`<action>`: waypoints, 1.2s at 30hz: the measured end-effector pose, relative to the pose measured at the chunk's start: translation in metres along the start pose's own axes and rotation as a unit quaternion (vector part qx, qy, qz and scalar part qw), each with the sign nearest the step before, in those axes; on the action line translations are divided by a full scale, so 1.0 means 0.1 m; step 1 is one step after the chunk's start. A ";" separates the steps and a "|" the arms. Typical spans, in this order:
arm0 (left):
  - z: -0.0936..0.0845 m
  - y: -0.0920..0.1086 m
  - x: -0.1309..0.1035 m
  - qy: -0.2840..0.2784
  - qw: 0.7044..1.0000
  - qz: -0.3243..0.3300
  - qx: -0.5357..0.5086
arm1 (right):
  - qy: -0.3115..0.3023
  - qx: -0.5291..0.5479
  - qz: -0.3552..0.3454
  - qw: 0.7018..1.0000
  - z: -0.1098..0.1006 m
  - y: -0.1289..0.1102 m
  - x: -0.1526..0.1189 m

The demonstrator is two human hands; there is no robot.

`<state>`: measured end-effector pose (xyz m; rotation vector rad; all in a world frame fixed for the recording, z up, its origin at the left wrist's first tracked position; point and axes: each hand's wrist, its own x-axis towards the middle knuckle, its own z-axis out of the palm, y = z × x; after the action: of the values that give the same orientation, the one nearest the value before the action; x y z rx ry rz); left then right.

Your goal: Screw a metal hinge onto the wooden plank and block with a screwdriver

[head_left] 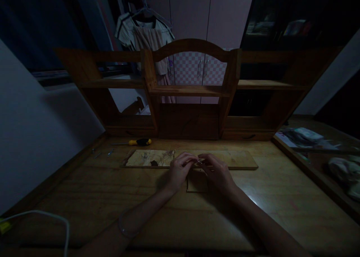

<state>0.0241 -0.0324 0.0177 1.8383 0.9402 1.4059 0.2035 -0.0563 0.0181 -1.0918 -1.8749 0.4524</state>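
Observation:
Both hands meet over the near edge of a long wooden board (236,159) lying across the table. A tiny shiny metal piece (199,161) shows between their fingertips. My left hand (180,169) is closed in a pinch at its left side; what exactly it grips is too small to name. From the right, my right hand (218,171) pinches the metal piece. Below the hands, a small square wooden piece (197,184) lies against the long board, partly covered by my right hand. The long board's left part has a torn, pale surface with a dark patch.
A yellow and black screwdriver (140,142) lies behind the board at the left, with small metal parts (110,153) nearby. A wooden shelf unit (191,90) stands along the table's back. A white cable (66,227) curves at the front left; cloth and bags lie at the right.

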 end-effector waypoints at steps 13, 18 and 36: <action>0.07 -0.10 0.01 -0.005 0.981 -0.136 -0.136 | 0.035 -0.009 0.008 0.999 -0.03 -0.03 0.02; 0.08 -0.13 0.04 0.008 0.978 -0.150 -0.145 | 0.036 -0.011 0.015 0.999 -0.05 -0.08 0.02; 0.07 -0.09 0.01 -0.021 0.972 -0.150 -0.181 | 0.021 0.230 0.167 0.959 -0.05 -0.01 0.12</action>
<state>0.0293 -0.0273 0.0091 1.3868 0.8353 1.2484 0.2049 -0.0472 0.0275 -1.0821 -1.4442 0.9959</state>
